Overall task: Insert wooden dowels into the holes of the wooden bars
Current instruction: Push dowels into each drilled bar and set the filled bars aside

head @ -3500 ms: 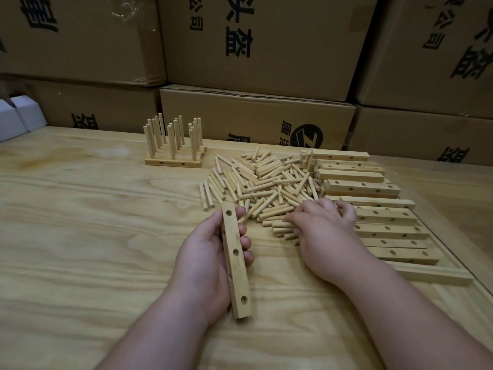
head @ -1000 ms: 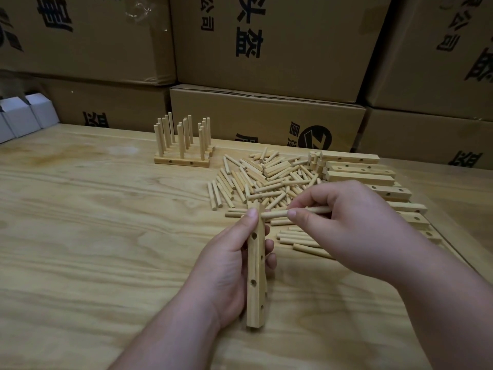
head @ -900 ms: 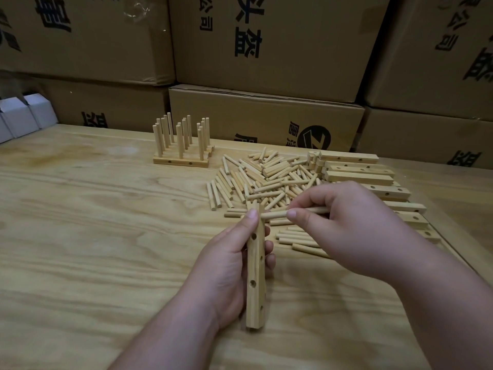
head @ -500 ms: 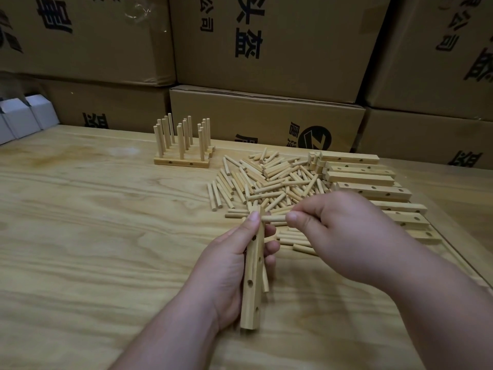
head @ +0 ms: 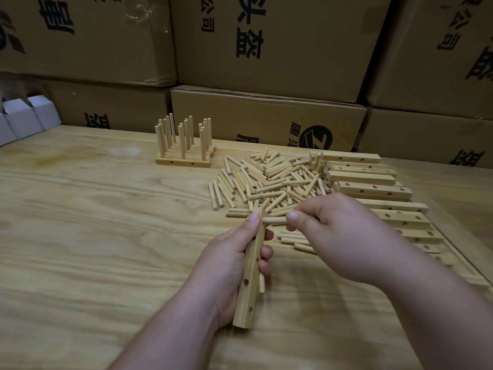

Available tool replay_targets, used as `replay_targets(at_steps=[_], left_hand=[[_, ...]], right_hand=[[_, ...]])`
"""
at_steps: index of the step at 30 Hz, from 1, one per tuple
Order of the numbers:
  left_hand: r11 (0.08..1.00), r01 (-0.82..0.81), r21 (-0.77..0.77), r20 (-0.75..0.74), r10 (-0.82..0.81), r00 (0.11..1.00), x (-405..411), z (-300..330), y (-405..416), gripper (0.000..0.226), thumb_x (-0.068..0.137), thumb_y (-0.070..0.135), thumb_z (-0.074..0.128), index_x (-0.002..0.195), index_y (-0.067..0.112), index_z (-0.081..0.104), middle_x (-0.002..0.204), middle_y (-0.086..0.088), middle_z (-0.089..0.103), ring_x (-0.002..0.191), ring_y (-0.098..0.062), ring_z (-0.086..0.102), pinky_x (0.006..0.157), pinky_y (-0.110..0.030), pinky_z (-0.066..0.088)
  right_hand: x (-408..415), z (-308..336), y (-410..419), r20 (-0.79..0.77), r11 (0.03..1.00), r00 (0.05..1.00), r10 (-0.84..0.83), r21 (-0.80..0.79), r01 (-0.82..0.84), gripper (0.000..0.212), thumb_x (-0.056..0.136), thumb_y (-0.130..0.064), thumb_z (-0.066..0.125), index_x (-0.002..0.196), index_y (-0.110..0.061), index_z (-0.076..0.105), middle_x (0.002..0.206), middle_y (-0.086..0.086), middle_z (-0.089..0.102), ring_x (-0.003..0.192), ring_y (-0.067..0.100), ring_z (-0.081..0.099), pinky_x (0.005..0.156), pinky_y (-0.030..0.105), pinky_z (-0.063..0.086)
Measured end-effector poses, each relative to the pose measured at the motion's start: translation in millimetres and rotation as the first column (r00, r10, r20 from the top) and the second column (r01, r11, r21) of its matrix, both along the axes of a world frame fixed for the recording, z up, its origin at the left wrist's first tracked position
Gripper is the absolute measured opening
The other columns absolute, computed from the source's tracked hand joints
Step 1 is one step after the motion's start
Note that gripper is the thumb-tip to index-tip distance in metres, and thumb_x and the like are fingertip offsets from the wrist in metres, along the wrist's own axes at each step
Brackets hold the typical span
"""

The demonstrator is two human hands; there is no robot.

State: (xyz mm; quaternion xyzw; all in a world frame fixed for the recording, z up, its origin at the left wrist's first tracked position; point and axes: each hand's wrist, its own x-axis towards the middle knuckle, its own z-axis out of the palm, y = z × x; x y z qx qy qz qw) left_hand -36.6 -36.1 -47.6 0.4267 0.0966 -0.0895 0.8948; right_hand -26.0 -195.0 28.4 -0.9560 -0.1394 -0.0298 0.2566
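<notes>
Left hand (head: 229, 265) gripping bar (head: 252, 268), right hand (head: 336, 236) pinching dowel (head: 274, 220) (tip seemingly entering).

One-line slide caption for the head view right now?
Left hand grips a drilled wooden bar while the right hand pinches a dowel at its top end.

The right hand (head: 344, 236) hides the dowel's (head: 274, 220) far end; the left hand (head: 229, 265) covers the bar's (head: 249, 284) side.

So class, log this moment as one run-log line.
left hand: grips bar | right hand: pinches dowel at bar's top hole | stage: inserting | dowel pile: behind
</notes>
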Motion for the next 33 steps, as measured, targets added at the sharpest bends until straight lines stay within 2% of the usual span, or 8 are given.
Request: replay_targets(at_steps=[6,8,12,18,22,25,29,33], left_hand=[[0.995,-0.041,0.092,-0.012,0.043,0.999,0.0,-1.1,0.5,0.043,0.082,0.045,0.073,0.095,0.004,0.069,0.067,-0.007,0.057,0.054,-0.013,0.049,0.044,-0.020,0.043],[0.996,-0.016,0.091,-0.016,0.017,1.000,-0.6,-0.1,0.6,0.046,0.081,0.045,0.073,0.098,0.003,0.068,0.068,-0.005,0.057,0.053,-0.012,0.049,0.042,-0.020,0.042],[0.997,0.033,0.072,-0.017,-0.032,0.999,-1.6,1.6,0.4,0.049,0.081,0.042,0.071,0.104,0.000,0.065,0.069,-0.003,0.058,0.053,-0.011,0.050,0.041,-0.019,0.042],[0.997,0.004,0.074,0.012,-0.005,1.000,-1.1,-0.2,0.7,0.047,0.082,0.043,0.069,0.103,0.002,0.072,0.079,-0.009,0.066,0.058,-0.013,0.062,0.047,-0.021,0.050],[0.996,-0.052,-0.070,-0.008,0.052,0.999,1.8,-0.9,0.1,0.043,0.084,0.035,0.072,0.103,-0.004,0.071,0.088,-0.016,0.073,0.078,-0.022,0.075,0.065,-0.030,0.063],[0.987,-0.106,-0.124,-0.012,0.105,0.994,5.1,-3.1,0.9,0.036,0.088,0.033,0.068,0.104,0.001,0.072,0.091,-0.013,0.075,0.091,-0.026,0.077,0.075,-0.036,0.064],[0.989,-0.118,-0.087,-0.005,0.118,0.993,6.7,-4.0,3.6,0.032,0.093,0.035,0.063,0.104,0.008,0.075,0.098,-0.010,0.077,0.098,-0.025,0.076,0.086,-0.041,0.060],[0.983,-0.161,-0.084,-0.009,0.161,0.987,7.7,-2.0,2.3,0.036,0.100,0.038,0.056,0.098,0.007,0.076,0.103,-0.012,0.078,0.100,-0.025,0.076,0.094,-0.043,0.055]], right_hand=[[-5.7,-9.6,13.1,0.145,0.996,0.989,-0.023,-0.081,0.035,0.031,0.101,-0.044,0.047,0.083,-0.027,0.066,0.063,-0.007,0.060,0.061,0.008,0.055,0.053,0.030,0.044],[-5.4,-7.8,12.1,0.136,0.993,0.991,-0.001,-0.114,0.017,0.031,0.101,-0.044,0.046,0.083,-0.026,0.065,0.062,-0.006,0.059,0.061,0.009,0.054,0.051,0.030,0.039],[-1.3,-3.7,4.9,0.088,0.995,0.996,0.032,-0.096,-0.023,0.029,0.102,-0.042,0.048,0.088,-0.026,0.068,0.066,-0.006,0.060,0.064,0.008,0.055,0.054,0.032,0.044],[0.6,-9.1,9.0,0.146,0.996,0.989,0.030,-0.085,-0.018,0.027,0.100,-0.043,0.051,0.081,-0.030,0.067,0.059,-0.008,0.060,0.057,0.007,0.055,0.048,0.028,0.037],[5.1,-9.6,2.4,-0.001,0.985,1.000,0.005,0.175,-0.005,0.030,0.096,-0.059,0.047,0.098,-0.037,0.067,0.072,-0.021,0.065,0.067,-0.005,0.060,0.058,0.025,0.046],[7.3,-15.0,0.3,-0.069,0.912,0.996,-0.052,0.403,0.075,0.047,0.098,-0.066,0.034,0.097,-0.032,0.066,0.060,-0.016,0.060,0.050,-0.003,0.054,0.056,0.030,0.042],[8.8,-25.8,10.5,-0.255,0.849,0.965,-0.059,0.495,0.183,0.062,0.097,-0.070,0.028,0.089,-0.024,0.069,0.060,-0.002,0.066,0.048,0.009,0.058,0.056,0.035,0.045],[12.6,-28.3,14.1,-0.411,0.794,0.912,0.004,0.556,0.246,0.092,0.076,-0.091,0.014,0.085,-0.021,0.074,0.066,0.003,0.070,0.051,0.017,0.059,0.050,0.029,0.042]])
